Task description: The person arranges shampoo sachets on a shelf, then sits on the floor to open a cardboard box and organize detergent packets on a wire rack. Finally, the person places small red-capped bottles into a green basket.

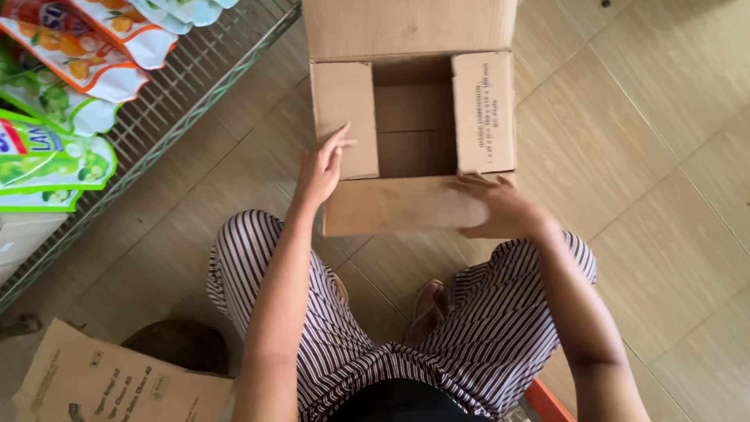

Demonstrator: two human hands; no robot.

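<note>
- Striped trousers (484,336) fill the bottom of the view, knees spread wide, so the person seems to squat low over the tiled floor (664,195) with a sandalled foot (428,306) showing between the legs.
- Far left, a wire rack (168,98) carries bright drink pouches (47,160) lying flat in overlapping rows, which keeps them within reach of someone working on the floor.
- Bottom left, a flattened piece of cardboard (94,383) lies on the floor beside a dark rounded thing that I cannot make out.
- Left of centre, the left hand (320,172) rests open, fingers spread, against the left side flap (344,117) of a cardboard box (414,133), apparently steadying or pressing that flap inward.
- The box stands on the floor just ahead of the knees, its top partly folded: both side flaps lie turned in, the far flap (410,27) stands up, and a dark gap in the middle shows the inside, where I see no contents.
- Right of centre, the right hand (500,211) lies flat and open on the near flap (391,207), palm down, seemingly to hold it level against the box edge.
- The two hands are apart, one on each flap, neither clamped around anything.
</note>
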